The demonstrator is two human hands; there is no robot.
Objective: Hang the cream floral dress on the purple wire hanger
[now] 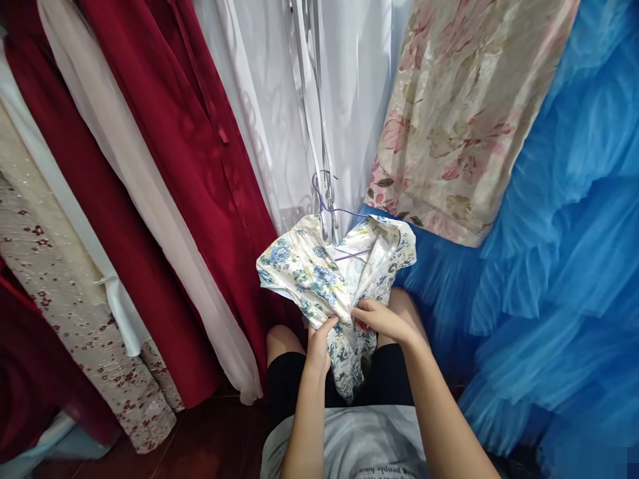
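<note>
Here we are, down low among the hanging clothes, and the small white dress printed with blue and yellow flowers [319, 269] lies draped over the person's bare knees, in the middle and close in, its shoulders on a thin purple wire hanger [355, 253]. The left hand [319, 347] is closed, pinching one front edge of the cloth between thumb and fingers. The right hand [380, 319] sits just beside it, fingers curled and gripping the facing edge. It looks like the front of the dress is being worked together at the middle. From here, I'd say it calls for holding both edges taut and level, and keeping the hanger seated in the shoulders. Dark red gowns [190, 153] hang to the left, and frothy blue tulle [564, 266] crowds in on the right.
</note>
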